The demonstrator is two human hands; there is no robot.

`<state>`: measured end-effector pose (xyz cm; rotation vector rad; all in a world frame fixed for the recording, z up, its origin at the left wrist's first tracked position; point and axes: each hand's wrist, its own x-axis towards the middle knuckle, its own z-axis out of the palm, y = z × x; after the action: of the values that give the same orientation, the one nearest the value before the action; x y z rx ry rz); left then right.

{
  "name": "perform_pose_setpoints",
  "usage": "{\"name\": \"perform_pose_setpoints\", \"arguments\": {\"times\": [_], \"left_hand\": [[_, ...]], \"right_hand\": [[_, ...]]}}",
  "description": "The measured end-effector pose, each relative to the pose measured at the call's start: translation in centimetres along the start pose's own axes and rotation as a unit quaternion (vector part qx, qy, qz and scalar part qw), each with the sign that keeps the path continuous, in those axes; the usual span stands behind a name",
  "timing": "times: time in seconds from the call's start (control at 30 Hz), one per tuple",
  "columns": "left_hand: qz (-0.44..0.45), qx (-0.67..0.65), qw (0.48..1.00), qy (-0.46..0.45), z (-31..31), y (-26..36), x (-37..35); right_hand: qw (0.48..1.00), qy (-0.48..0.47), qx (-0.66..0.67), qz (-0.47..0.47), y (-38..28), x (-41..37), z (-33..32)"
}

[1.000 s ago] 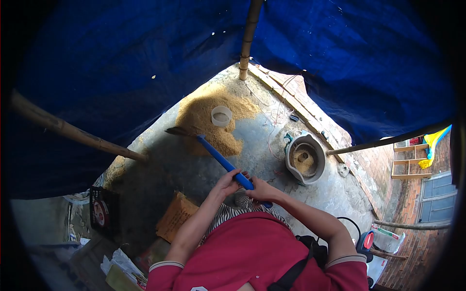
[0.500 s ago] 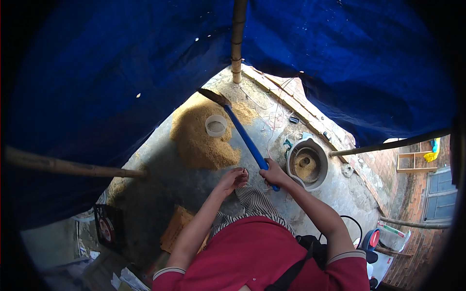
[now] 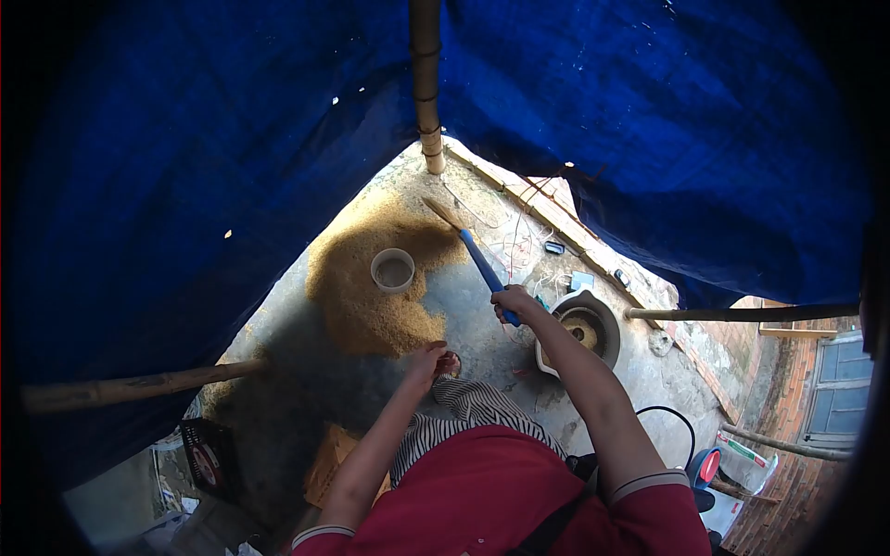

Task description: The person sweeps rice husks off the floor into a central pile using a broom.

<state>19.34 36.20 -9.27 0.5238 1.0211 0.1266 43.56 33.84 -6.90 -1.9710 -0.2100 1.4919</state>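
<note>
My right hand [image 3: 515,303] is wrapped round the lower part of a blue-handled shovel [image 3: 484,264]. Its narrow head, seen nearly edge-on, points away to the upper left, over the edge of a pile of yellowish grain-like material [image 3: 357,310] on the floor. In front of my lap hangs my left hand [image 3: 434,363], its fingers loosely bent with nothing in them. A round white tub [image 3: 393,271] sits on the pile with some greyish stuff inside. Beyond my right forearm stands a grey basin-like container [image 3: 607,324] with a raised middle and yellowish material in it; the forearm partly covers it.
Blue tarp [image 3: 232,167] hangs on both sides, held by bamboo poles [image 3: 425,88]. A black crate [image 3: 211,454] and a brown cardboard box [image 3: 326,461] lie to the left. Along the right run a low ledge and thin wires; a blue and red tub [image 3: 706,466] stands farther back.
My right hand has moved forward and the shovel with it; its head has turned and swung right, off the pile's far left edge. My left hand has dropped slightly toward my lap.
</note>
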Motion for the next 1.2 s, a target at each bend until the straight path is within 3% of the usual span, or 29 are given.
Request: {"name": "perform_pose_setpoints", "arguments": {"times": [0.17,0.23,0.3,0.5,0.7,0.93,1.03,1.2], "left_hand": [[-0.011,0.002,1.0,0.003,0.9,0.5,1.2],[-0.016,-0.008,1.0,0.025,0.8,0.6,1.5],[-0.025,0.021,0.999,0.024,0.1,0.5,2.3],[-0.02,0.012,0.999,0.026,0.5,1.4,3.7],[-0.019,0.0,0.999,0.029,1.3,1.4,4.7],[-0.019,-0.007,0.999,0.03,1.1,1.5,4.2],[-0.019,-0.023,0.999,0.033,0.7,1.6,4.0],[-0.011,-0.014,0.998,0.057,0.2,1.2,3.4]], "right_hand": [[0.989,-0.011,0.135,0.067,1.3,6.1,0.0],[0.993,-0.013,0.089,0.078,0.6,5.1,1.3],[0.993,-0.039,-0.084,0.069,0.3,4.3,2.5],[0.962,-0.074,-0.258,0.046,1.3,3.5,3.1],[0.933,-0.204,-0.277,0.11,-0.3,1.0,2.1],[0.932,-0.227,-0.271,0.077,-1.5,-2.0,-1.9],[0.947,-0.227,-0.22,0.063,-3.8,-2.0,-6.1],[0.943,-0.175,-0.283,0.002,-10.1,-4.1,-7.9]]}}
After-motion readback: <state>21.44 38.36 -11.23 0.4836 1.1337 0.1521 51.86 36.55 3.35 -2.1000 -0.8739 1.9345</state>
